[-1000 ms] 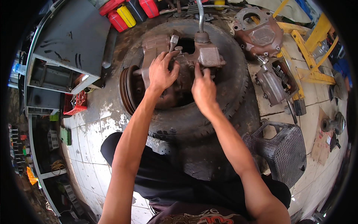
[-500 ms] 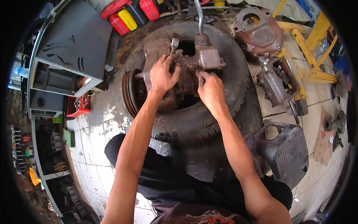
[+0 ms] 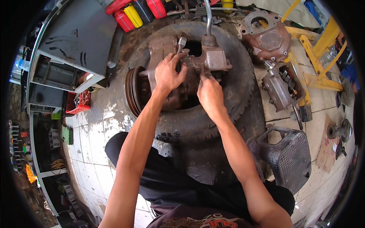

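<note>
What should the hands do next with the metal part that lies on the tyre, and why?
Probably keep the left hand pressed on the metal part to steady it while the right hand works its fingertips at the underside of the housing. The part rests loosely across the hole of the tyre, so it could shift. What the right fingers pinch is too small to tell.

Red jugs (image 3: 121,15) and a yellow jug (image 3: 134,15) stand in a row at the far edge, left of centre. A flat brown piece of cardboard (image 3: 326,150) lies on the floor at far right.
</note>
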Tool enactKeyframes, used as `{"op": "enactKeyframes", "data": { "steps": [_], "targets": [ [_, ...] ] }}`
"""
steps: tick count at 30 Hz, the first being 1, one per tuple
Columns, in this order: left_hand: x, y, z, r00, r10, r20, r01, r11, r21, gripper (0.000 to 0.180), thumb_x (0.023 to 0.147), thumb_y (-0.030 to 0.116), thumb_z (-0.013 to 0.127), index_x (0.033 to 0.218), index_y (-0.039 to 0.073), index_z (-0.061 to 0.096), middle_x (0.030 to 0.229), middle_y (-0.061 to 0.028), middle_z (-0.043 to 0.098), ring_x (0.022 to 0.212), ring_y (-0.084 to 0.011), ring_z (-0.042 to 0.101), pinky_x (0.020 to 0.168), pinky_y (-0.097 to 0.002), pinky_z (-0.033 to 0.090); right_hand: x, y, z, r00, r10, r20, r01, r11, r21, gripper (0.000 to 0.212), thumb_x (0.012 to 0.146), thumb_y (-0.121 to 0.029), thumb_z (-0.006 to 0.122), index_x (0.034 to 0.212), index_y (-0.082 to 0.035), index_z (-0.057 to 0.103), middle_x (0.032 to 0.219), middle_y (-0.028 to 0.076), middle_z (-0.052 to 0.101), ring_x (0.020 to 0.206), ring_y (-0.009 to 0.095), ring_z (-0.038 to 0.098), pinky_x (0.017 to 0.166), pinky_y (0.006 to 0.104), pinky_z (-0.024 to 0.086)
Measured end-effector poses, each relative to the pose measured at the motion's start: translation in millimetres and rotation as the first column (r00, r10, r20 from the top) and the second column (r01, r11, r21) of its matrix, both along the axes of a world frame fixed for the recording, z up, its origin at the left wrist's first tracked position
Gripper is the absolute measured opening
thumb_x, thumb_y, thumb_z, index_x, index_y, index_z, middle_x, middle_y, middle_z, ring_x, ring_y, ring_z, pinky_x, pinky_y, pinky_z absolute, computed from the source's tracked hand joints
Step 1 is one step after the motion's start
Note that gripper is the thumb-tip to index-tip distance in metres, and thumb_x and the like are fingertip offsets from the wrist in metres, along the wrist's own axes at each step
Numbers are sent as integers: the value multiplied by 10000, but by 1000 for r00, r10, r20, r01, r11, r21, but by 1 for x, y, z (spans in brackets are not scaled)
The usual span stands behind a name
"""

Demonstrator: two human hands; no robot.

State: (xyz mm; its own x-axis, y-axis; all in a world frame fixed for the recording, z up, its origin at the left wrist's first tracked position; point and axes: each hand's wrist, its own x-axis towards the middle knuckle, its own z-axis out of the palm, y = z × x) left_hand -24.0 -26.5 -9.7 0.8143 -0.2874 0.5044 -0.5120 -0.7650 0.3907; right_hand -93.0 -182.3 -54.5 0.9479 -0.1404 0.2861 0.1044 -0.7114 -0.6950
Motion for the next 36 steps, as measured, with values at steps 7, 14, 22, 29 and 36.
{"op": "enactKeyframes", "data": {
  "steps": [7, 14, 22, 29, 36],
  "targets": [
    [1, -6, -3, 1000, 15, 10, -15, 1000, 26, 360, 848, 246, 651, 1183, 128, 712, 967, -115, 654, 953, -346, 655, 841, -456, 520, 6, -9, 0, 985, -78, 152, 78, 997, 10, 330, 945, -55, 541, 1249, 0, 657, 1014, 290, 672, 871, 491, 698, 763, 547, 575],
    [7, 3, -3, 998, 25, 59, -27, 999, 30, 362, 852, 247, 649, 1187, 124, 711, 1026, -120, 674, 990, -343, 661, 860, -458, 521, 3, -21, 20, 977, -29, 211, 1, 991, 132, 281, 952, -75, 570, 1182, 1, 712, 986, 262, 709, 908, 441, 703, 809, 493, 580],
    [-1, 6, -8, 999, -11, 36, 10, 1000, 27, 402, 839, 261, 662, 1217, 126, 690, 1078, -126, 672, 1010, -358, 656, 896, -459, 516, -10, -18, 30, 956, 161, -244, -193, 974, -114, 260, 954, -65, 581, 1157, -9, 735, 947, 256, 710, 915, 450, 685, 818, 506, 561],
    [10, -1, 4, 1000, 2, 27, -3, 1000, 22, 395, 830, 247, 665, 1205, 130, 699, 1079, -112, 685, 1012, -344, 661, 893, -451, 527, -2, -32, 0, 986, 31, 161, -34, 999, 20, 278, 966, -120, 599, 1209, -115, 733, 972, 208, 727, 891, 419, 708, 789, 499, 578],
    [0, -3, -2, 1000, 7, 6, -7, 999, 45, 406, 818, 260, 678, 1204, 134, 706, 1091, -96, 688, 1012, -328, 664, 896, -444, 531, 3, -24, 5, 983, -65, 173, 75, 996, -55, 374, 991, -171, 623, 1362, -198, 666, 1072, 186, 668, 871, 403, 696, 772, 478, 575]
  ]
}}
